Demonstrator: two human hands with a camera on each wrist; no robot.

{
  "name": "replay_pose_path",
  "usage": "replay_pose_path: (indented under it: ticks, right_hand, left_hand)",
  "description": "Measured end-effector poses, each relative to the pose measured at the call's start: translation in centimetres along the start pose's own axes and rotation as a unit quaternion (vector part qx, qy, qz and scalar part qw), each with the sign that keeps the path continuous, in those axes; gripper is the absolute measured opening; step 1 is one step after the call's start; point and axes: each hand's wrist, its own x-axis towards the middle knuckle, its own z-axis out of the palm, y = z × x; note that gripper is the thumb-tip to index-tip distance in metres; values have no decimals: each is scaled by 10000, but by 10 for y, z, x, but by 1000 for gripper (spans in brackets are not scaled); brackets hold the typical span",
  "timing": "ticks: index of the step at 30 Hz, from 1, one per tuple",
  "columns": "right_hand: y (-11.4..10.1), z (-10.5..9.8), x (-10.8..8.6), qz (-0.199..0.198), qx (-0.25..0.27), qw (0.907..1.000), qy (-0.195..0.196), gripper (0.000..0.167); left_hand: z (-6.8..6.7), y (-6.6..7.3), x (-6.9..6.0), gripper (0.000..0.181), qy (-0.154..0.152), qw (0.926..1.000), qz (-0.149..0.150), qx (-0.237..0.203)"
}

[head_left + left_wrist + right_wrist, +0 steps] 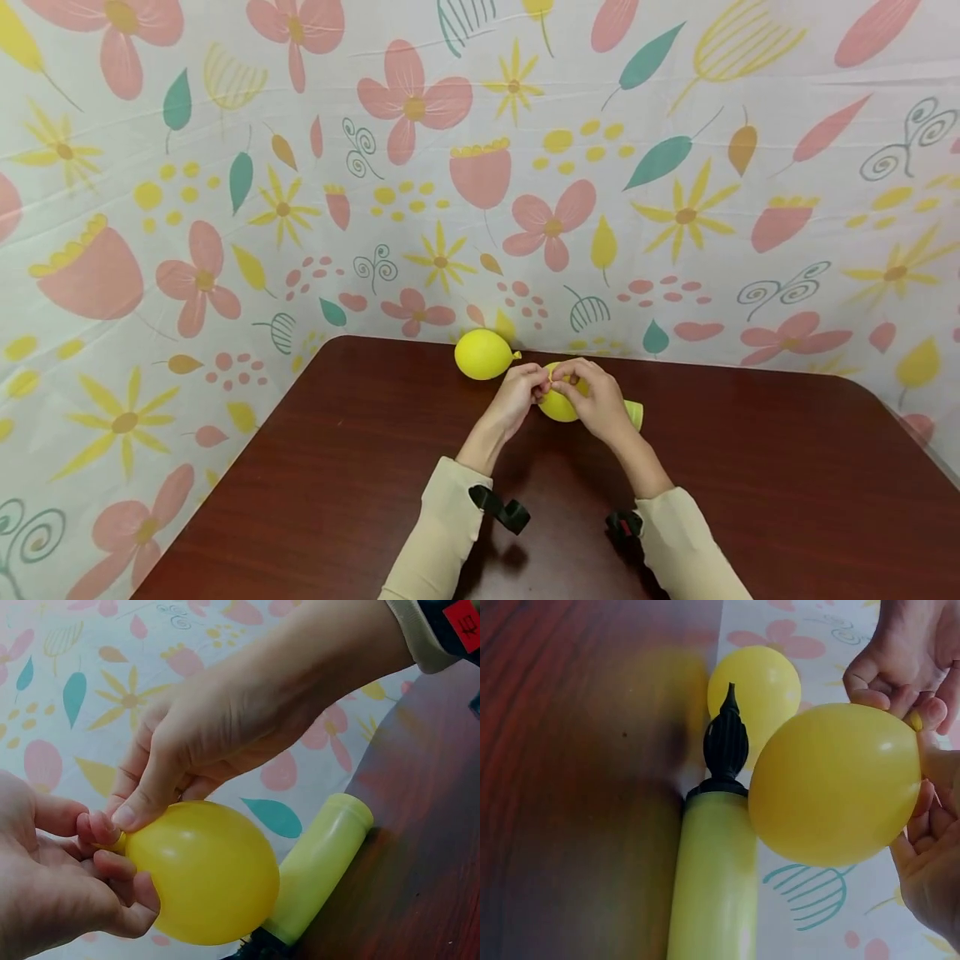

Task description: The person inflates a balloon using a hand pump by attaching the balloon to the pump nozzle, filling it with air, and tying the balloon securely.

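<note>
A round, inflated yellow balloon (214,874) is held at its neck by both hands above the far part of the table. My left hand (512,402) pinches the neck with curled fingers. From the other side, my right hand (602,404) grips the same neck between thumb and fingers. In the left wrist view the neck itself is mostly covered by fingertips (127,817). Close beside the held balloon is a pale yellow-green hand pump (714,877) with a black tapered nozzle (727,742).
A second inflated yellow balloon (482,354), its neck pointing right, rests at the table's back edge. The dark brown table (337,467) meets a white cloth (420,208) printed with flowers and leaves at the back and left. Black straps (501,508) hang at the wrists.
</note>
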Motion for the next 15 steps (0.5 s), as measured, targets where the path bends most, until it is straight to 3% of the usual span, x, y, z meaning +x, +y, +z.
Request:
replay_pose_path:
  ticks: [4, 9, 12, 15]
  right_hand:
    - [-5, -1, 1, 183, -556, 9978, -314, 9]
    - [-11, 4, -3, 251, -1401, 9875, -672, 6]
    - [-12, 9, -5, 169, -1365, 9887, -593, 6]
    - [-15, 16, -7, -26, -931, 9945, -477, 7]
  left_hand:
    - [1, -1, 1, 31, 21, 10000, 86, 17]
    - [2, -1, 1, 30, 200, 9997, 123, -42]
    - [1, -1, 1, 29, 341, 9992, 225, -38]
    - [-3, 0, 3, 29, 512, 9981, 344, -76]
